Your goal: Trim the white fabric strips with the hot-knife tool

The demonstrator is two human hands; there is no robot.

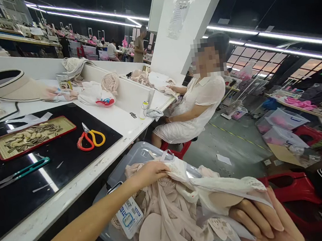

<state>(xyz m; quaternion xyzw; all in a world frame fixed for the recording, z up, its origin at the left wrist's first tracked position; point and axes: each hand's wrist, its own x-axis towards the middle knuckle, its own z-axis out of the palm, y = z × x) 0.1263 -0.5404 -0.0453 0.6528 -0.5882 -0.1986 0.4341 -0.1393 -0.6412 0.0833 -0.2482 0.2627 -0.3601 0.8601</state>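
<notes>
A white lace garment (214, 186) is stretched between my two hands. My left hand (155, 172) pinches its upper left end, with the fingers pressed together. At the lower right, my right hand (260, 217) has its fingers curled round the other end, near a padded cup. Beneath lies a heap of beige garments (171, 219) with straps and cups, in a grey translucent plastic bin (143, 149). A blue and white packet (130, 217) rests among them, on the left side.
On the table (118, 150) at the left lie red-and-yellow scissors (89, 137), teal snips (25, 172) and a tray (69, 126) of nuts and seeds. A seated person (204, 96) in white is ahead. Red stools (295, 190) stand at the right.
</notes>
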